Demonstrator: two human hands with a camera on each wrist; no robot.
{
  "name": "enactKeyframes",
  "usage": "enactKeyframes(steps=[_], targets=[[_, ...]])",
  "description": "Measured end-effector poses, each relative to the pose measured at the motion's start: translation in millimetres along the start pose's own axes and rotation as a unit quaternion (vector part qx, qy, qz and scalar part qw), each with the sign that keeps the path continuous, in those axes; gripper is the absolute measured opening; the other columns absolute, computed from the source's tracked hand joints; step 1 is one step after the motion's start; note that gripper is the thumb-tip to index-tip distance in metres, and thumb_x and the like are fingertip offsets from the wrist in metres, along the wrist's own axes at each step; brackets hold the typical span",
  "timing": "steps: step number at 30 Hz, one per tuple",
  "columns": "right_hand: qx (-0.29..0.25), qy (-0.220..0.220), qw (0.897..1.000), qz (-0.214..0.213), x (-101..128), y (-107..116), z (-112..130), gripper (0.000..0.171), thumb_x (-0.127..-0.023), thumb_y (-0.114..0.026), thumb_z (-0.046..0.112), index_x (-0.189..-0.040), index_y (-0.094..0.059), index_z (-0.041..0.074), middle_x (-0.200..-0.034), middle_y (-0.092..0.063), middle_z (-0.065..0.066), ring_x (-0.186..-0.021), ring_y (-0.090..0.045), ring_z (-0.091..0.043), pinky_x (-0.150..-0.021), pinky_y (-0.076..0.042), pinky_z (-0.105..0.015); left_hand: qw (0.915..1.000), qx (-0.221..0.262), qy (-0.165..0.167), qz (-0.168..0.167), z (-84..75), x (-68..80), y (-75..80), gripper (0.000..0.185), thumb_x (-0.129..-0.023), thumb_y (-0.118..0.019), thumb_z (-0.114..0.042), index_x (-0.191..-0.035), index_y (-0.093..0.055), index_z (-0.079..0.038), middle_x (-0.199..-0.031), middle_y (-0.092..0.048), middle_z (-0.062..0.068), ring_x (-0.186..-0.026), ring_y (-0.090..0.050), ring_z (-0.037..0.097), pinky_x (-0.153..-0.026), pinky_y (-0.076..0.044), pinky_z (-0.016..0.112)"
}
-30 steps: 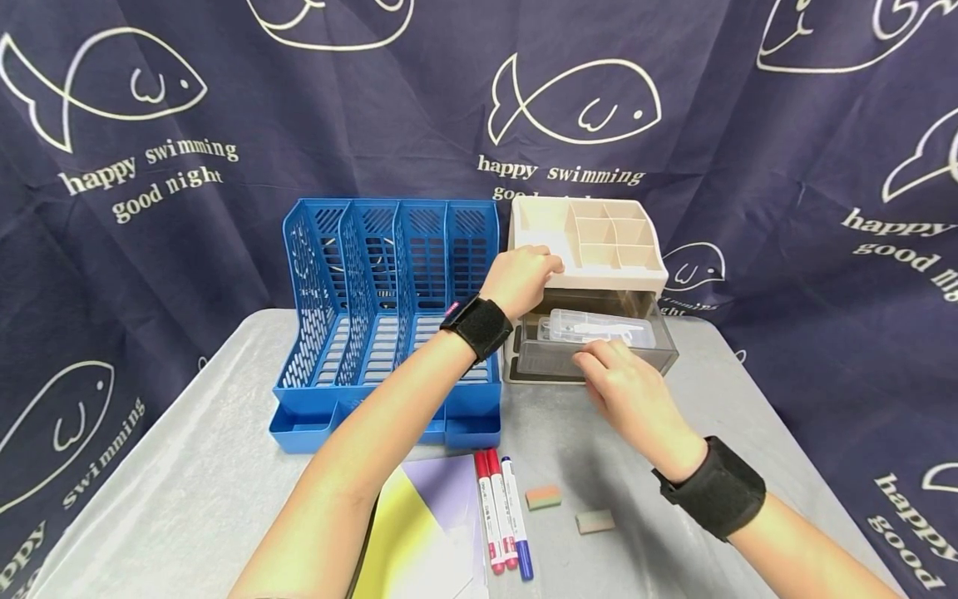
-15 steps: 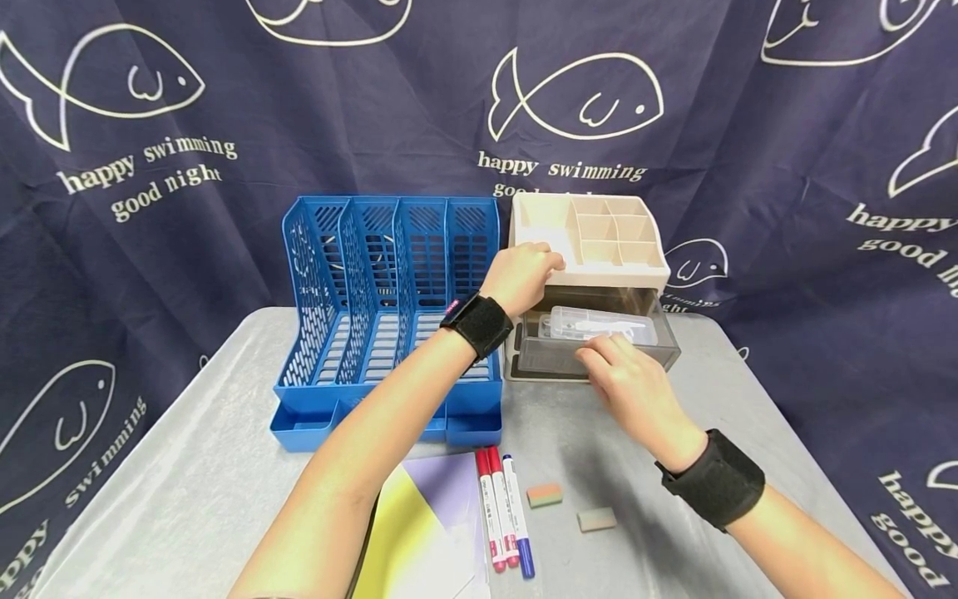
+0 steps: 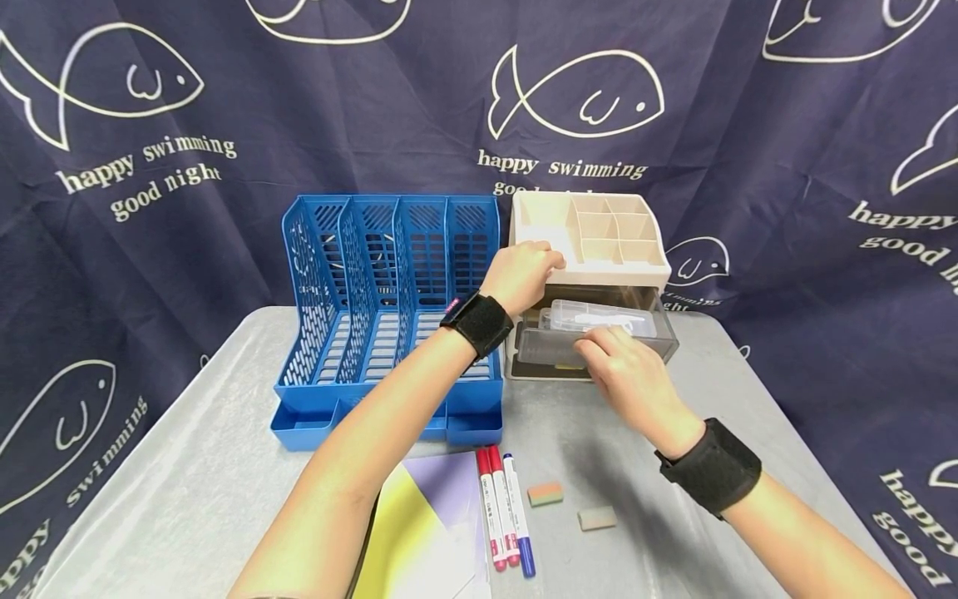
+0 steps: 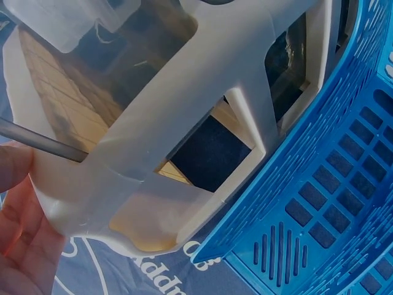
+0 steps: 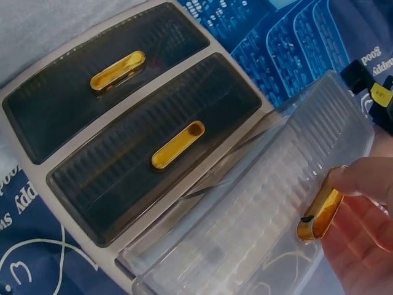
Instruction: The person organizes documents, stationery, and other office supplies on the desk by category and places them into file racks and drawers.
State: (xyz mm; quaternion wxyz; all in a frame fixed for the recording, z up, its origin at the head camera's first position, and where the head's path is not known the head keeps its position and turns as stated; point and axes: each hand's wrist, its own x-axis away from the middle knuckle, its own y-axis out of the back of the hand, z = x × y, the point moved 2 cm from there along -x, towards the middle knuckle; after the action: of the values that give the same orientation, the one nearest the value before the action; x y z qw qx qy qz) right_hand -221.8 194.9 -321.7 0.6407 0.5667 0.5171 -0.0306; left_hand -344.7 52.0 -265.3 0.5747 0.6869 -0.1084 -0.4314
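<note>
Wrist-view only: gold drawer handles [image 5: 177, 145].

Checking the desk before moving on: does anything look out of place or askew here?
Only the organizer's top drawer stands out: it juts partly out of the beige organizer, while two drawers beneath sit flush. The right hand is at its gold handle; the left hand rests on the organizer. Nothing looks spilled or damaged.

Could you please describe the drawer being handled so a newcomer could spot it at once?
Right of the blue file rack stands a beige organiser. Its top drawer, smoky and see-through, sticks out, the right hand on its front; the two drawers below are closed.
</note>
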Motion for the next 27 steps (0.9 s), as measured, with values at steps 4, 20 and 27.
enactKeyframes(steps=[4,20,27], targets=[[-0.01,-0.002,1.0,-0.002,0,-2,-6,0.018,-0.074,-0.061,-0.012,-0.087,-0.06,0.001,-0.087,-0.057,-0.009,-0.077,-0.055,-0.027,-0.064,-0.047,-0.038,1.0,0.0,-0.001,0.001,-0.3,-0.3,0.5,0.025,-0.09,-0.06,-0.006,-0.109,-0.07,-0.018,-0.105,-0.068,0.0,-0.097,-0.064,0.017,-0.079,-0.052,0.03],[-0.03,-0.015,0.999,0.002,-9,-9,-28,0.018,-0.077,-0.06,-0.01,-0.091,-0.062,0.0,-0.089,-0.059,-0.009,-0.081,-0.056,-0.027,-0.068,-0.048,-0.038,1.0,-0.003,0.004,0.008,0.2,-0.6,1.0,0.025,-0.091,-0.058,-0.007,-0.11,-0.07,-0.018,-0.106,-0.068,0.0,-0.097,-0.064,0.017,-0.08,-0.052,0.03],[-0.041,-0.023,0.999,-0.008,-12,-14,-34,0.017,-0.079,-0.057,-0.009,-0.091,-0.062,0.001,-0.088,-0.059,-0.008,-0.081,-0.055,-0.026,-0.066,-0.048,-0.039,1.0,-0.001,0.004,0.008,0.5,-1.2,-0.9,0.026,-0.09,-0.059,-0.006,-0.111,-0.07,-0.018,-0.106,-0.067,0.0,-0.097,-0.064,0.017,-0.08,-0.052,0.03]])
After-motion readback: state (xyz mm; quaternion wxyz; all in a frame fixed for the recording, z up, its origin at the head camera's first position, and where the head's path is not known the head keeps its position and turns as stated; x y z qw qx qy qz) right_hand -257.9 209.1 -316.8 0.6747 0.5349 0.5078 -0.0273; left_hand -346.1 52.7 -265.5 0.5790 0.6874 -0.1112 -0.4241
